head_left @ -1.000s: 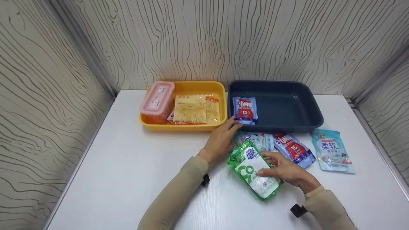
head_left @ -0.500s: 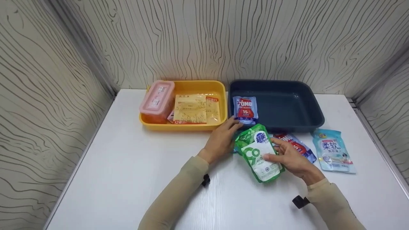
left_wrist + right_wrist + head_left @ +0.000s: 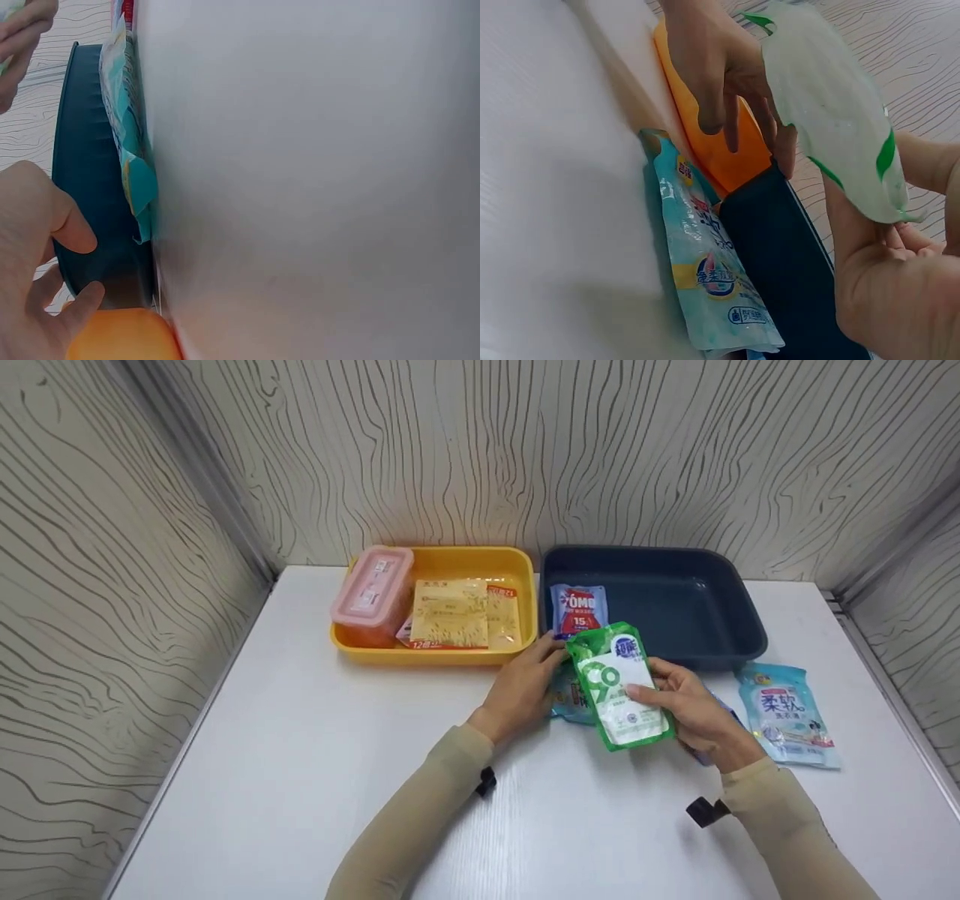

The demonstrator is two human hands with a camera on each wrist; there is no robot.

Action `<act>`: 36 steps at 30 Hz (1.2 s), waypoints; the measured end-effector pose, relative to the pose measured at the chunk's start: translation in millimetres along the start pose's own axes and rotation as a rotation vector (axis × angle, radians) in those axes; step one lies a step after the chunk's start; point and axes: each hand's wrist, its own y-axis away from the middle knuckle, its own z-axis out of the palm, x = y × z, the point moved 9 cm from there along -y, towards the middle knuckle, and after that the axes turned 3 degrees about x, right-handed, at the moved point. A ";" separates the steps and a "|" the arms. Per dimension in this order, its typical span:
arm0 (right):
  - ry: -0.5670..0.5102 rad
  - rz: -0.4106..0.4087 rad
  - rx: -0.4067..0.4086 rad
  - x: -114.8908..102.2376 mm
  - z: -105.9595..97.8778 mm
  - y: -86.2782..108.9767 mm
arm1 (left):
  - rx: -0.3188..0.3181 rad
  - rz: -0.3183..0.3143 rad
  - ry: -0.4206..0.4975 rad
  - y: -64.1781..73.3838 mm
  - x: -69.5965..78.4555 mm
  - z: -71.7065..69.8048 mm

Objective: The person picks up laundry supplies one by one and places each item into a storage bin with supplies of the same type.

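Observation:
My right hand pinches a green-and-white laundry detergent pouch, thumb on its front and fingers behind. The pouch is raised and tilted, its top overlapping the front rim of the navy tray in the head view. Its pale back shows in the right wrist view. My left hand rests its fingertips at that tray's front left corner, fingers loosely bent. Below the green pouch, a light-blue detergent pouch lies on the table against the tray. Inside the tray, at the left, is a blue-and-red OMO pouch.
Left of the navy tray stands a yellow tray with a pink-lidded box and yellow packets. Another light-blue pouch lies at the right. My right hand mostly hides a second OMO pouch. Patterned walls enclose the table.
My right hand has lifted the green pouch up and away from me, from over the table to the navy tray's front rim. My left hand has stayed at the tray corner.

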 end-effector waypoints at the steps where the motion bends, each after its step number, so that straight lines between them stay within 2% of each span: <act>1: -0.007 -0.003 0.004 -2.0 -0.8 -1.1 | 0.011 0.011 -0.002 -0.4 0.6 -0.2; 6: -0.042 0.007 0.034 -9.7 -2.6 -6.4 | 0.044 0.045 -0.009 -1.6 1.1 -0.5; 14: -0.025 0.041 0.070 -13.1 -3.9 -14.8 | 0.038 0.046 -0.013 -0.7 0.6 -1.0; 20: -0.073 0.077 0.098 -16.1 -9.2 -19.4 | 0.036 0.049 -0.020 -0.7 2.0 -0.7; 28: -0.073 0.083 0.169 -26.2 -21.5 -27.5 | 0.038 0.041 -0.036 0.0 2.4 -1.1; 36: -0.132 0.078 0.221 -34.5 -36.6 -37.0 | 0.049 0.040 -0.030 -0.5 3.2 -0.8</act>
